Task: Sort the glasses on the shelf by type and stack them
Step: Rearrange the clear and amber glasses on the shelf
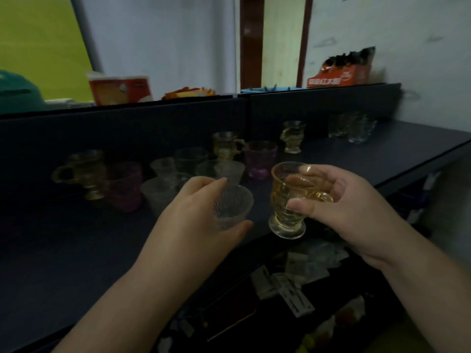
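two hands holding glasses over the dark shelf [76,238]
the left hand [196,215] is curling its grip round a clear ribbed glass [233,207]; the right hand [339,207] is gripping an amber handled cup [288,200] just beside it, near the shelf's front edge.

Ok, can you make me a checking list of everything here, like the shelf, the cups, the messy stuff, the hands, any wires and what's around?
Surface: dark shelf, dimly lit.
Job's things: amber footed cup with a handle, lifted at the shelf's front edge; clear ribbed glass; more amber cups, purple glasses, clear glasses and small clear glasses standing mixed, nothing clearly stacked.
Clutter: papers and packets on the level below.
Hands: left hand holds the clear ribbed glass; right hand holds the amber footed cup.
Cables: nothing seen.
Surroundings: orange packages and a red bag on the ledge behind; pale wall.
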{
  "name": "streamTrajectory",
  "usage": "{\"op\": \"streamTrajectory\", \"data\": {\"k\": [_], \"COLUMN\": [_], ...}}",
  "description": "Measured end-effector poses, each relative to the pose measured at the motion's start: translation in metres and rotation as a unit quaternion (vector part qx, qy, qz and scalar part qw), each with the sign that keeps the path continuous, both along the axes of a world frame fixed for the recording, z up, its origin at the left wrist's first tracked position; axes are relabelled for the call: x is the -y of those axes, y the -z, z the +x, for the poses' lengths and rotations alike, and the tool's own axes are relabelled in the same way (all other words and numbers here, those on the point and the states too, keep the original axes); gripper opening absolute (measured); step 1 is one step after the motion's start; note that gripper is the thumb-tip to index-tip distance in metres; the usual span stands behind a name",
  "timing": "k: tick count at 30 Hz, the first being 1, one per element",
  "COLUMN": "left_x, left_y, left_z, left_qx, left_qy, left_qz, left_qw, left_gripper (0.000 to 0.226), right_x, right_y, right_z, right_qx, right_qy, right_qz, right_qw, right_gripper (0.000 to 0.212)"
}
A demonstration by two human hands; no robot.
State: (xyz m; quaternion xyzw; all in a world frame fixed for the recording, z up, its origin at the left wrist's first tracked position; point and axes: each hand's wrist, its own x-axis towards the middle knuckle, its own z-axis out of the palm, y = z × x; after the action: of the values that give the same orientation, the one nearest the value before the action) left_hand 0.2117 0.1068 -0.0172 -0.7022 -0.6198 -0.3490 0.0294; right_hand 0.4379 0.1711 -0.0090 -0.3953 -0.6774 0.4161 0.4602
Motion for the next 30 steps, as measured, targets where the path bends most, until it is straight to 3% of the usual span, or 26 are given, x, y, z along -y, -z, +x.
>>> {"op": "streamTrajectory", "data": {"k": [13,23,30], "left_x": [-0.124,-0.222,-0.277], "left_y": [0.004,-0.001,-0.012], "left_z": [0.155,0.18,0.185], "left_qx": [0.026,0.007,-0.005], "left_qy": [-0.027,-0.042,-0.048], "left_qz": [-0.022,-0.048,-0.042], "left_qw": [0.999,0.998,0.998], "left_gripper": [0.082,0.079,0.073], "right_x": [-0.131,-0.28,-0.368], "right_y": [-0.013,-0.005,-0.005], "right_z": [0.154,0.159,0.145], "right_qx": [0.015,0.033,0.08], "right_qy": [0.004,0.038,0.026], "right_qz": [0.011,0.034,0.045], "right_qw": [1.0,0.998,0.995], "right_gripper": [0.045,0.046,0.032]}}
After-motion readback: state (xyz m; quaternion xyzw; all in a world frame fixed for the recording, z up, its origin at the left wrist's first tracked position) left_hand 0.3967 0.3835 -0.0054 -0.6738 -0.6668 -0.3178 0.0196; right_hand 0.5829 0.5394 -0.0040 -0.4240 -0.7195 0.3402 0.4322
